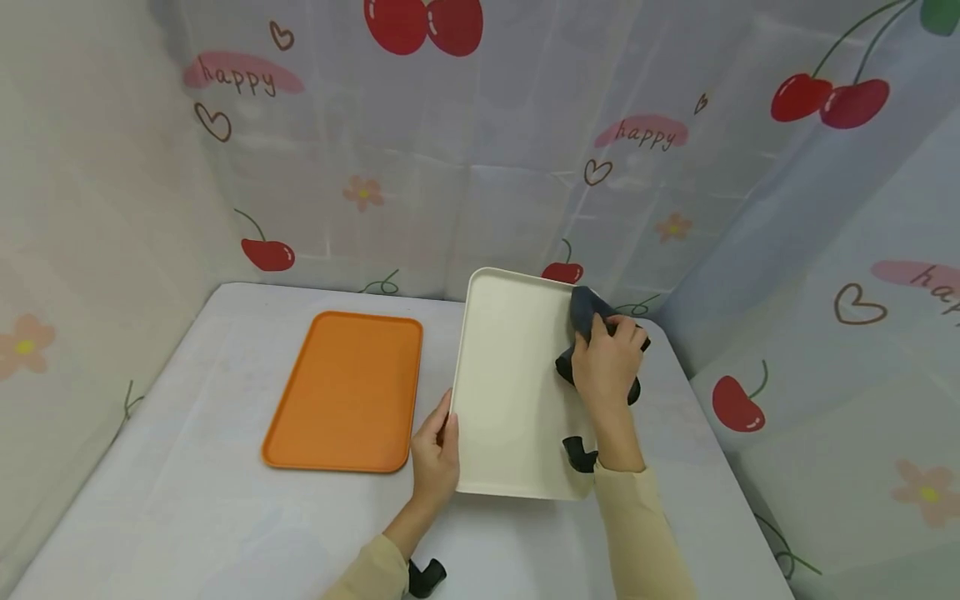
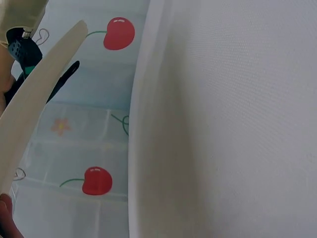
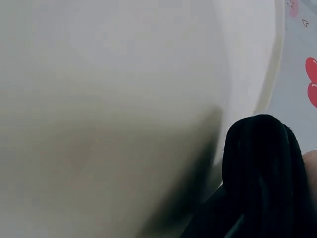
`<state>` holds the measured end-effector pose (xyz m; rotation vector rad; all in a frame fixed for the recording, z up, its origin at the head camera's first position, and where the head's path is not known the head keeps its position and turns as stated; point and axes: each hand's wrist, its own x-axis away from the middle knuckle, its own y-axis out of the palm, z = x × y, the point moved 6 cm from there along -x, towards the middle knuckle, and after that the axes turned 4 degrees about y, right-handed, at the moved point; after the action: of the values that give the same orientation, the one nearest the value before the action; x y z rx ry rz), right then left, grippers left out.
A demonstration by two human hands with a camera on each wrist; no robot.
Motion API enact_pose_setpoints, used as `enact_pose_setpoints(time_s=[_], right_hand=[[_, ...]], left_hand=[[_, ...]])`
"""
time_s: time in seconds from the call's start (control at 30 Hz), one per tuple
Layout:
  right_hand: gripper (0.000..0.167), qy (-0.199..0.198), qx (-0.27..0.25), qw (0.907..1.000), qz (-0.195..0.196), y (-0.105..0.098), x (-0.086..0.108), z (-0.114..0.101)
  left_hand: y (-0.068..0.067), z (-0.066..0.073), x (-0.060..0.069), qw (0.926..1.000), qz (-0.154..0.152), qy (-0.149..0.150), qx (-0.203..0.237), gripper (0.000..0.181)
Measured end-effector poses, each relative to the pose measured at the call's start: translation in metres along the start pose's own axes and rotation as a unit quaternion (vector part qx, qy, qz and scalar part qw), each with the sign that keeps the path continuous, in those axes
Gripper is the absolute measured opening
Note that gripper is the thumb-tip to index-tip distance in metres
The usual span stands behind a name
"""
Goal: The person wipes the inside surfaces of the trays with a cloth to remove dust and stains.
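Observation:
A cream tray (image 1: 513,392) is tilted up off the white table, its inner face toward the head camera. The left hand (image 1: 437,458) grips its left edge, thumb on the near side; in the left wrist view only a bit of that hand (image 2: 7,218) shows beside the tray's pale edge (image 2: 29,109). The right hand (image 1: 609,358) pinches a bunched dark cloth (image 1: 588,312) against the tray's upper right part. In the right wrist view the folded cloth (image 3: 260,168) lies by the tray's rim, with a fingertip (image 3: 311,166) behind it.
An orange tray (image 1: 345,392) lies flat on the white table (image 1: 187,433), left of the cream one. Behind the table hangs a curtain (image 1: 450,125) printed with cherries, and similar sheets stand at both sides. Black straps (image 1: 427,577) show at the wrists.

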<state>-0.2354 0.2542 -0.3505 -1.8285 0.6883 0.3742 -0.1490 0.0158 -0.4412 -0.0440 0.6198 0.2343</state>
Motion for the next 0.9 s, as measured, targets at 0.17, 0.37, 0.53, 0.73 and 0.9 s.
enact_pose_setpoints(time_s=[0.17, 0.37, 0.53, 0.73, 0.9], right_hand=[[0.039, 0.019, 0.018, 0.9996, 0.005, -0.001, -0.003, -0.007], [0.039, 0.018, 0.014, 0.9996, 0.014, -0.006, -0.006, -0.015], [0.039, 0.013, 0.01, 0.9997, 0.017, -0.006, -0.007, -0.019], [0.037, 0.003, 0.005, 0.9999, 0.015, -0.005, -0.007, -0.024], [0.038, -0.007, 0.001, 1.0, 0.006, -0.003, -0.006, -0.031]], left_hand=[[0.001, 0.007, 0.0, 0.9991, -0.002, 0.041, 0.015, 0.034], [0.0, 0.01, -0.002, 0.9984, -0.009, 0.047, 0.03, 0.035], [0.001, 0.012, -0.004, 0.998, -0.019, 0.047, 0.038, 0.035], [0.001, 0.013, -0.004, 0.9977, -0.018, 0.056, 0.034, 0.035], [0.003, 0.014, -0.005, 0.9977, -0.018, 0.059, 0.03, 0.035]])
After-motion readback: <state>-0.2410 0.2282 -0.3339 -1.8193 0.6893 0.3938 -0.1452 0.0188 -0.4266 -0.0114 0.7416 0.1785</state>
